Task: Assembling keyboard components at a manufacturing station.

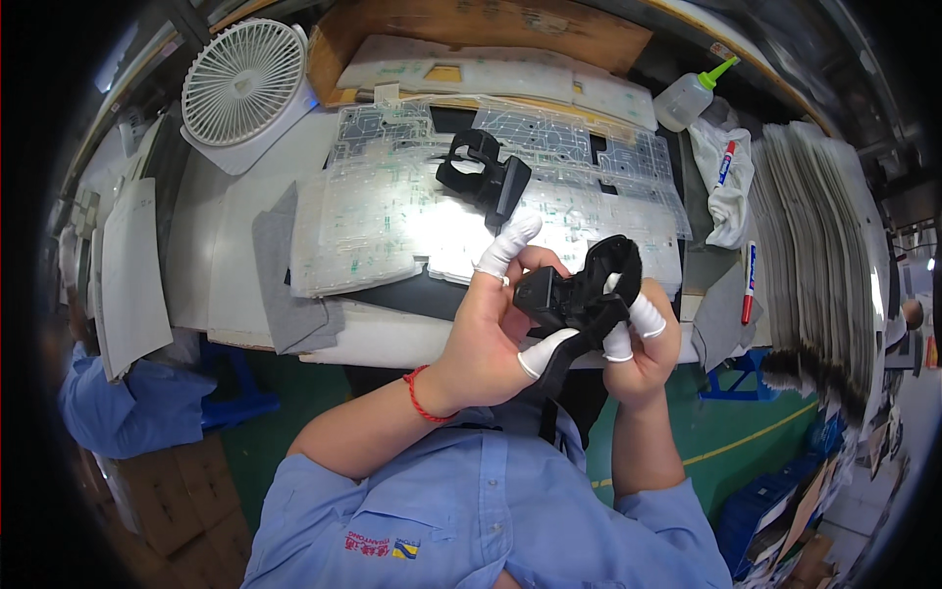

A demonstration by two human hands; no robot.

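Just in front of my chest, both hands are closed on a black boxy device with a strap. My left hand grips its box end, white finger covers on some fingertips and a red cord round the wrist. At the strap loop, my right hand has its white-covered fingers on the band, some of them inside the loop. A second black strapped device lies beyond on a stack of clear printed circuit sheets. My left index fingertip is close to its lower end; whether they touch I cannot tell.
A white fan stands at the far left. At the far right are a bottle with a green nozzle, a white cloth and a red-and-white marker. Tall stacked sheets line the right; a co-worker's blue sleeve shows at left.
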